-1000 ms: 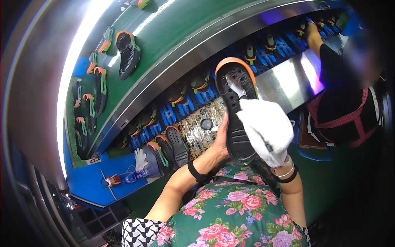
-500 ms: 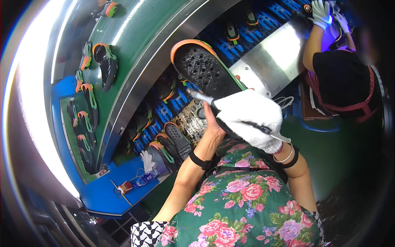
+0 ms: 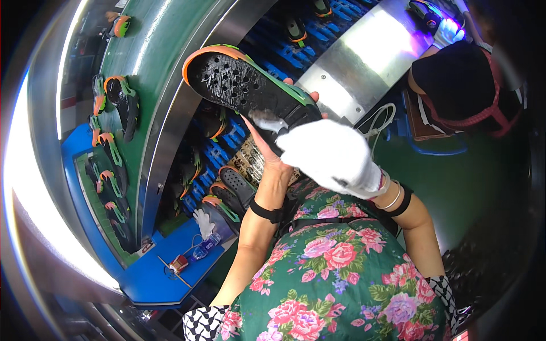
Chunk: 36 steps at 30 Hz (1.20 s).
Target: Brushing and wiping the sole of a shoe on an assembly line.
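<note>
My bare left hand (image 3: 272,159) grips a black shoe sole (image 3: 227,79) from beneath, its thumb along the near edge and fingertips curling over the far edge. Orange and green trim runs round the sole's rim. Holes dot its wide end, where the surface shines wet. In a white knit glove, my right hand (image 3: 333,156) is closed round a small brush (image 3: 267,122). The pale bristle end rests on or just over the middle of the sole; the glove hides most of the handle.
A green conveyor (image 3: 165,40) carries similar soles at the left. Blue racks (image 3: 296,55) hold more beyond the metal edge. A blue table (image 3: 153,278) bears a bottle (image 3: 206,248) and a white glove (image 3: 203,223). A co-worker (image 3: 455,79) sits at the far right beside a metal plate (image 3: 364,57).
The sole has moved left and now lies more sideways. My right hand has followed to the left with the brush, which has come from beside the sole's edge onto its middle.
</note>
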{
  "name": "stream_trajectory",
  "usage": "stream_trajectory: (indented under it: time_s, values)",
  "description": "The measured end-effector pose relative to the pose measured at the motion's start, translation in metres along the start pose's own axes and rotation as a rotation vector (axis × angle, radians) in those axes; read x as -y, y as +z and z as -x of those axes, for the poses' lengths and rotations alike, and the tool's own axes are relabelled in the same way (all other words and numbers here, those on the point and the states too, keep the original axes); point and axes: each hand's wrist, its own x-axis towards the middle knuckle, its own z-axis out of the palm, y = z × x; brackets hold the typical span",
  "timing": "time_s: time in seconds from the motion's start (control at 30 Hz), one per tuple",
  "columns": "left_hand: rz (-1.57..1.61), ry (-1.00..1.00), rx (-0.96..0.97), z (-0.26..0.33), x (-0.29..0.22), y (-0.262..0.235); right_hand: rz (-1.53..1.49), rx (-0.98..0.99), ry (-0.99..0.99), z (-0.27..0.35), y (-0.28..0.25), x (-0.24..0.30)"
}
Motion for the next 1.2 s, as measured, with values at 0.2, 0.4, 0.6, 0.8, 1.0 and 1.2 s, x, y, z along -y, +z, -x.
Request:
stream_trajectory:
  time_s: [0.2, 0.4, 0.6, 0.8, 1.0, 1.2]
  values:
    - [0.049, 0.073, -0.033, -0.004, -0.001, 0.007, 0.088, 0.087, -0.083, -0.005, -0.023, 0.004]
    - [-0.009, 0.115, 0.017, -0.006, -0.013, -0.002, 0.054, 0.075, -0.147, 0.004, -0.003, 0.008]
    - [-0.092, 0.124, -0.002, -0.005, -0.012, 0.003, -0.086, 0.033, 0.029, 0.011, -0.01, 0.005]
    - [0.05, 0.148, -0.036, -0.004, -0.016, 0.006, -0.141, 0.053, 0.001, 0.007, -0.019, 0.008]
    - [0.015, 0.102, 0.032, -0.005, -0.018, 0.009, -0.077, 0.169, -0.028, 0.014, -0.017, 0.012]
    - [0.006, 0.133, 0.07, 0.002, -0.018, 0.003, -0.037, 0.096, 0.048, 0.016, -0.025, -0.002]
